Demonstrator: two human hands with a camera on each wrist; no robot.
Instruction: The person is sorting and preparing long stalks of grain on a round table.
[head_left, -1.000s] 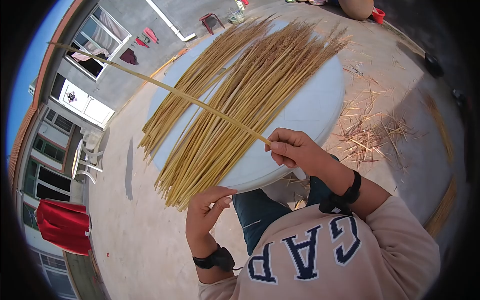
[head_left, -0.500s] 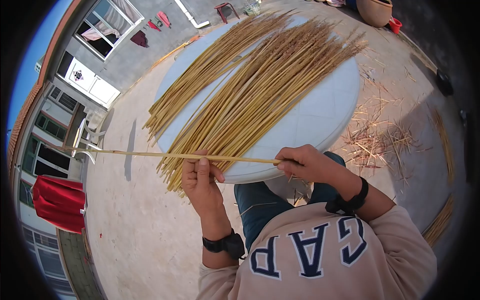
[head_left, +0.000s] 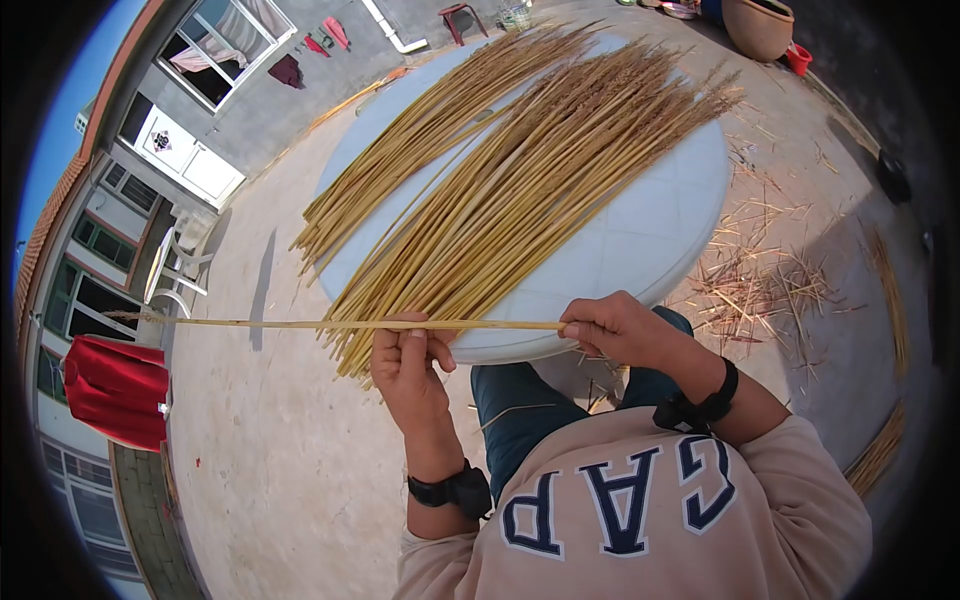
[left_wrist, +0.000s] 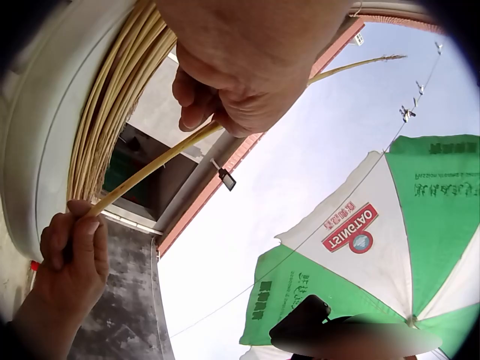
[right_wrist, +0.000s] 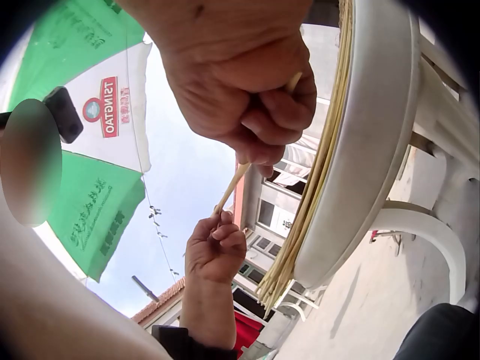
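A long dry straw stalk (head_left: 250, 323) with a thin feathery tip runs almost level across the front of the table in the head view. My right hand (head_left: 622, 330) pinches its bare end between thumb and curled fingers. Farther along, my left hand (head_left: 408, 375) holds the same stalk with thumb and fingers. In the left wrist view the stalk (left_wrist: 150, 169) passes between both hands, its tip out against the sky. A big bundle of similar stalks (head_left: 500, 210) lies just beyond my hands, cut ends toward me. Left of it lies a smaller bundle (head_left: 400, 150).
Both bundles lie on a round white plastic table (head_left: 640, 240), close against my knees. Broken straw bits (head_left: 765, 265) litter the ground to the right. A white plastic chair (head_left: 178, 265) stands at left. A green and white umbrella (left_wrist: 420, 195) shows overhead in the left wrist view.
The stalk has swung from a slant over the table to nearly level in front of me. My left hand has risen from beside the table edge and taken hold of it.
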